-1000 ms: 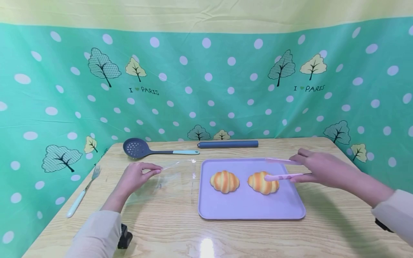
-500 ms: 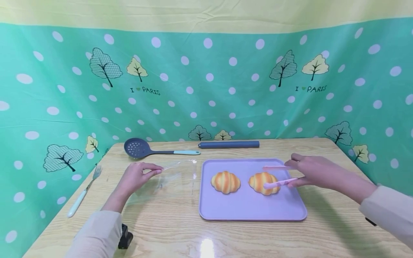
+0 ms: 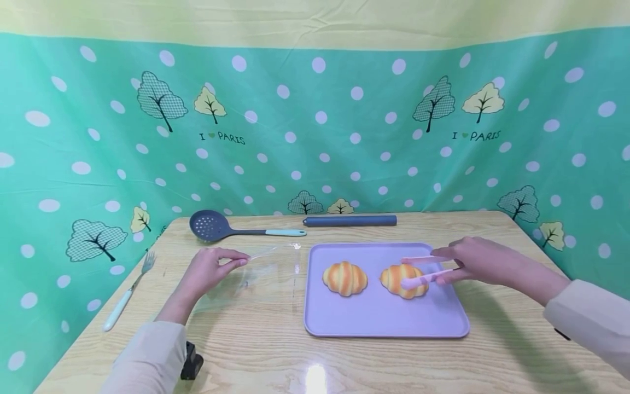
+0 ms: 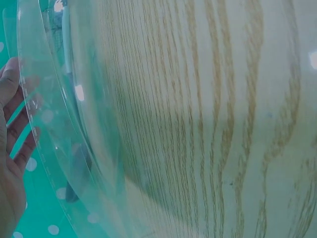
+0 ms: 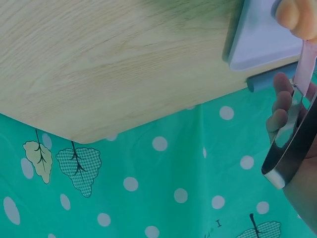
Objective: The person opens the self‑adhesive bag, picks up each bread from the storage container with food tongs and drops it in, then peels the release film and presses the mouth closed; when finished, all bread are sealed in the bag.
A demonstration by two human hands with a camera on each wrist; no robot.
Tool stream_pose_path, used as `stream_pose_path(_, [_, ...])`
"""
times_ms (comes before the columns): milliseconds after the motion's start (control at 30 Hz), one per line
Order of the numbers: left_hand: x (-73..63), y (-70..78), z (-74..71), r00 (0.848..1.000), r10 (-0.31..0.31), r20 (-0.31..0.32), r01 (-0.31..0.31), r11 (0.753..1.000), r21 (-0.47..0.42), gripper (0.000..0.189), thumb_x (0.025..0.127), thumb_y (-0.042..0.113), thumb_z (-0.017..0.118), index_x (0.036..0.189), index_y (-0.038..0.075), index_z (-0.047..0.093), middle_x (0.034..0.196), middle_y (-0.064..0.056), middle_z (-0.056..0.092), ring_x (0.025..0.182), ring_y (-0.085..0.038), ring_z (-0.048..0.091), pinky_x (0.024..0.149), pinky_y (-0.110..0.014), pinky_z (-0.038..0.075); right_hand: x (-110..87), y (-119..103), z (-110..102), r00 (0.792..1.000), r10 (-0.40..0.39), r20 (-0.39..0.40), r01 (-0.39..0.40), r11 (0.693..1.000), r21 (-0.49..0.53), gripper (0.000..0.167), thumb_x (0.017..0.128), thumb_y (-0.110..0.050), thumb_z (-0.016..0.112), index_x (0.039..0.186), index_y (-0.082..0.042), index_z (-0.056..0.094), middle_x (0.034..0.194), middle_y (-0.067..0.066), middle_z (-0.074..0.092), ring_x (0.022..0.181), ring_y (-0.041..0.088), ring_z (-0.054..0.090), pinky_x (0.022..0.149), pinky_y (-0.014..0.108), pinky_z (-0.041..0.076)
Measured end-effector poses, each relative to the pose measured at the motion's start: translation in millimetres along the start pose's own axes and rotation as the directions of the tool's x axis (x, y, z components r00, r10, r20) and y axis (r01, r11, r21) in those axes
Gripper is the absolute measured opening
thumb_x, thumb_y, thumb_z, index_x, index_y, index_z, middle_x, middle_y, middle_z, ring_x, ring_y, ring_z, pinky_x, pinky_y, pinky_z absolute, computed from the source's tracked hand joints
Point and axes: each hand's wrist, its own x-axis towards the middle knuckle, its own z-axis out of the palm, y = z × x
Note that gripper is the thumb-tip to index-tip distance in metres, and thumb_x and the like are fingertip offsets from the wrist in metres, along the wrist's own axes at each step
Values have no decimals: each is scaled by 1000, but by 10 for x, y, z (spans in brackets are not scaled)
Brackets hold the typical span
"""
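My left hand (image 3: 214, 271) pinches the upper edge of a clear plastic bag (image 3: 270, 276) between thumb and fingertips, lifting that edge off the table. In the left wrist view the film of the bag spreads away from the fingers. My right hand (image 3: 474, 262) grips pink-tipped metal tongs (image 3: 423, 279), whose two arms stand spread apart. Their tips reach over the right-hand croissant (image 3: 404, 280), one along its far side and the other overlapping its near side. A second croissant (image 3: 345, 278) lies to the left on the same lilac tray (image 3: 379, 323).
Behind the tray lies a dark blue rod (image 3: 349, 220). A slotted skimmer (image 3: 209, 225) with a mint handle rests at the back left, and a fork (image 3: 125, 295) near the left table edge. A polka-dot curtain (image 3: 315, 137) hangs behind the table (image 3: 256, 355).
The right hand has shifted slightly left and down, bringing the tong tips lower around the right croissant. The left hand keeps its pinch on the bag in the same place.
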Motion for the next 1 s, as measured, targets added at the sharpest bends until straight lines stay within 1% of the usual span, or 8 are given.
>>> stream_pose_path(133, [4,0,1,1000,3,-1,-3,1000,3,11,91,18,78,98,11,82,93,-6,79,93,-31,74,83,-52,58,-2,1,11,1000,20,-9,-21,1000,0,70,87,-58,72,126,0,69,75,-9,60,62,3,50,62,31,52])
stream_pose_path(300, [2,-4,7,1000,2,2,-2,1000,12,11,91,18,78,98,12,82,93,-6,79,92,-30,75,83,-52,58,-4,9,45,999,52,-14,-52,998,21,74,85,-62,72,123,2,70,89,5,73,71,12,65,72,45,60])
stream_pose_path(400, [2,2,9,1000,1,5,-1,1000,9,11,91,19,78,98,12,82,93,-5,79,93,-30,74,83,-52,58,-2,7,61,997,82,-12,-81,996,36,76,85,-64,71,123,2,70,77,-2,68,64,9,59,66,38,57])
stream_pose_path(500, [4,5,9,1000,3,7,-3,1000,7,11,91,19,78,98,12,82,93,-5,79,93,-30,74,84,-52,58,1,4,70,994,108,-9,-107,993,56,76,85,-64,72,124,1,70,66,-9,55,57,5,47,57,27,45])
stream_pose_path(600, [4,1,6,1000,5,6,-5,1000,10,11,91,19,78,98,12,82,93,-5,79,93,-30,74,84,-52,58,14,11,70,995,103,-8,-103,993,66,73,84,-61,74,123,1,71,68,-9,54,58,6,44,54,25,39])
stream_pose_path(800, [10,-3,7,1000,10,-3,-10,1000,10,10,90,16,79,97,10,82,92,-6,79,92,-31,75,83,-52,58,48,16,33,996,88,13,-89,992,87,67,84,-57,76,121,-1,73,70,-9,54,59,7,43,53,24,37])
stream_pose_path(867, [12,-8,11,1000,11,-4,-11,1000,10,10,90,15,79,97,10,82,92,-6,79,92,-31,75,84,-52,58,57,16,26,997,79,20,-81,993,87,66,85,-57,76,119,0,74,74,-6,62,60,6,46,55,25,42])
stream_pose_path(1000, [10,-19,15,1000,7,-4,-7,1000,10,10,90,16,79,98,10,82,93,-5,79,92,-30,75,83,-51,58,69,15,33,999,48,2,-48,997,66,62,85,-54,77,113,1,76,90,6,75,71,12,65,68,37,58])
